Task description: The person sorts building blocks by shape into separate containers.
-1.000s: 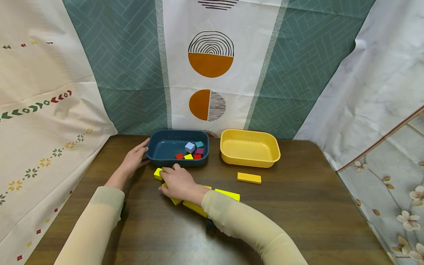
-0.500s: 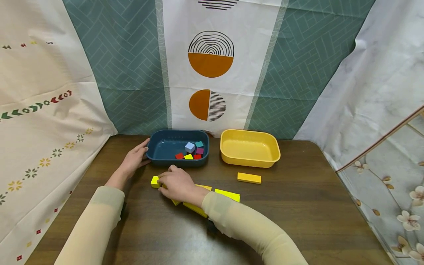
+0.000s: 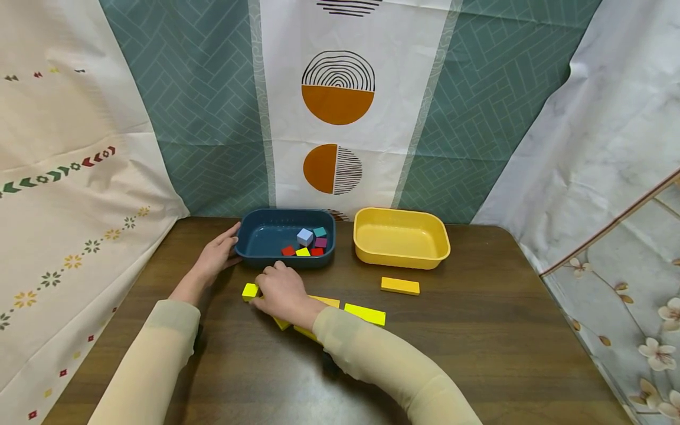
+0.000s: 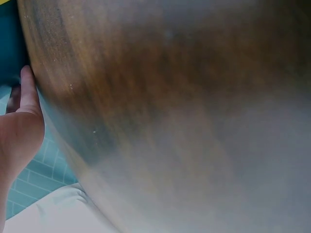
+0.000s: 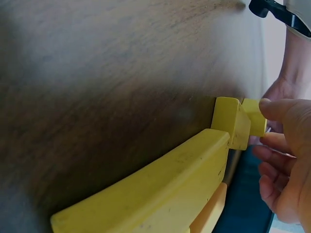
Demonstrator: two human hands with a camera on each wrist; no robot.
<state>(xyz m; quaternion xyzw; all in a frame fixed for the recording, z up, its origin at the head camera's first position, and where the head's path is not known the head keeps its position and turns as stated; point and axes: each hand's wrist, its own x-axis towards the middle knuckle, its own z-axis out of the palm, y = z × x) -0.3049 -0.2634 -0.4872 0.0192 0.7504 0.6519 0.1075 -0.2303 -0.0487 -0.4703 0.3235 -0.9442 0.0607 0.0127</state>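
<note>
Mostly covered by the right hand (image 3: 284,290): the yellow blocks (image 3: 280,322) beneath it, fingertips out of sight in the head view. Blurred throughout: bench (image 4: 194,121) in the left wrist view. Cut off at the frame edge: left hand (image 4: 19,131), fingers largely unseen.

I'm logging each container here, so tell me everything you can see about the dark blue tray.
The blue tray is a shallow, glossy rounded rectangle, plastic by its look, upright at the table's back edge, left of the yellow tray. Inside, toward its right end, lie small blocks: lilac, teal, purple, two red and yellow. The left hand rests against its left end; the right hand works just in front, apart from it.
</note>
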